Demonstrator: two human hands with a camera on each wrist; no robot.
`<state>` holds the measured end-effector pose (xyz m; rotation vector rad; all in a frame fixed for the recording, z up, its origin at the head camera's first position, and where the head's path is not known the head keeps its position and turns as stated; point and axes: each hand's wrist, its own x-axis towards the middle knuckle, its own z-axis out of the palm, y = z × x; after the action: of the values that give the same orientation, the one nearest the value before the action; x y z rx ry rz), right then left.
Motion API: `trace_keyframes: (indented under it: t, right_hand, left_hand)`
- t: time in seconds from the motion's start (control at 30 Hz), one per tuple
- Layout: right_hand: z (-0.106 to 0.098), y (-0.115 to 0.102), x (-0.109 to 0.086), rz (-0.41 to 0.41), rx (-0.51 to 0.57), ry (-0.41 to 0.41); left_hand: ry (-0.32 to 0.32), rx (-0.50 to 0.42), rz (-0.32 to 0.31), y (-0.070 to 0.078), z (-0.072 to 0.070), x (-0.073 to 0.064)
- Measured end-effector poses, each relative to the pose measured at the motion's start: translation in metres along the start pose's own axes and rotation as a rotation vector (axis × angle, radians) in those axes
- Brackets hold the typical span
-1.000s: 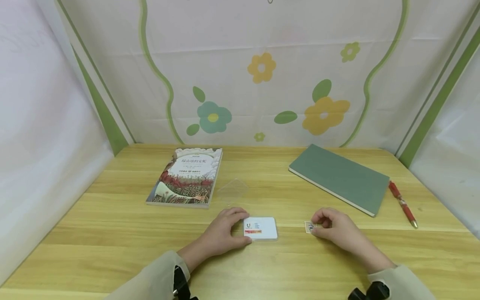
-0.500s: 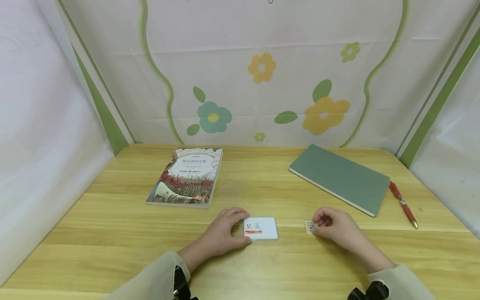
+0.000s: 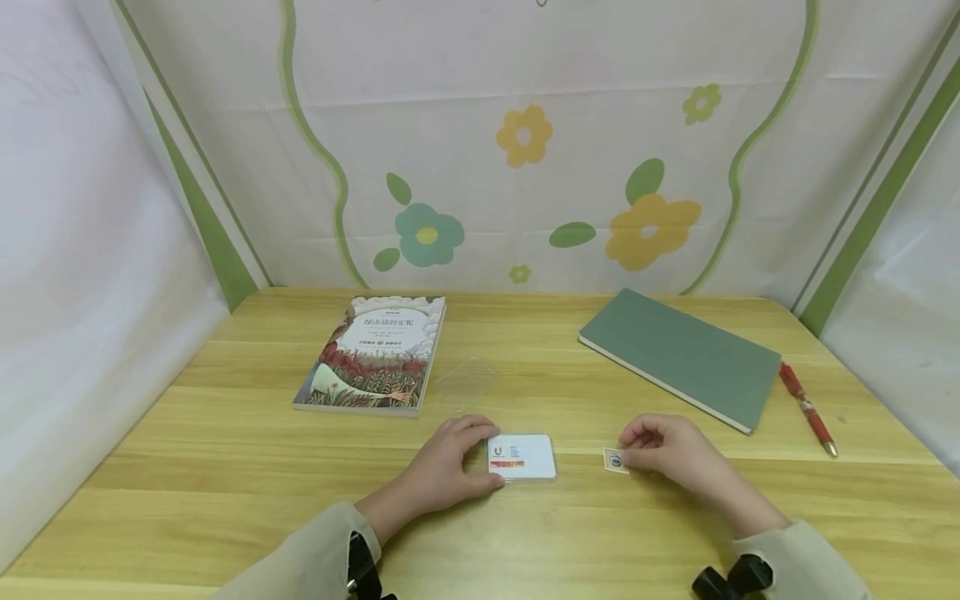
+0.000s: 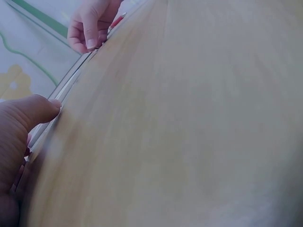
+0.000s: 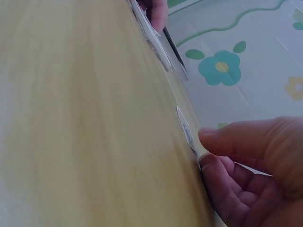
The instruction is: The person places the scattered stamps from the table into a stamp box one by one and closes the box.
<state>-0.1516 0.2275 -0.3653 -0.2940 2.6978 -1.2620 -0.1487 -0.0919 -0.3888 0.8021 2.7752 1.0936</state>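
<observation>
In the head view, a white card in a clear plastic case (image 3: 534, 457) lies on the table, with a small logo, blue text and a red-orange strip on its left part. My left hand (image 3: 450, 467) holds this case by its left end, fingers at the far edge and thumb at the near edge. To the right, my right hand (image 3: 671, 454) pinches a small stamp-like paper square (image 3: 614, 460) with a pale border and a dark blue picture. In the right wrist view, thumb and forefinger hold the paper square (image 5: 186, 130) by one edge, just above the table.
A thin clear plastic piece (image 3: 467, 380) lies behind my left hand, beside an illustrated book (image 3: 375, 354). At the back right is a green notebook (image 3: 681, 358), with a red pen (image 3: 808, 410) to its right. A flowered curtain encloses the wooden table (image 3: 225, 517).
My right hand has shifted slightly left and nearer with the paper square, which now shows turned a little. The left hand and the card case have stayed put.
</observation>
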Motion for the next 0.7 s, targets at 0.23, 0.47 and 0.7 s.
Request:
trace_keyframes:
  t: [0.23,0.47,0.7]
  right_hand:
    - [0.0045,-0.0034,0.0007,-0.051,-0.087,-0.009]
    - [0.0062,-0.0053,0.0012,-0.031,-0.101,-0.021]
    - [0.0084,-0.0071,0.0003,-0.029,-0.11,0.006]
  left_hand:
    - [0.003,0.01,0.004,-0.0015,0.0009,0.001]
    - [0.006,-0.003,0.006,-0.0009,0.001,0.0002]
    - [0.007,-0.008,0.007,-0.0009,0.0011,-0.0005]
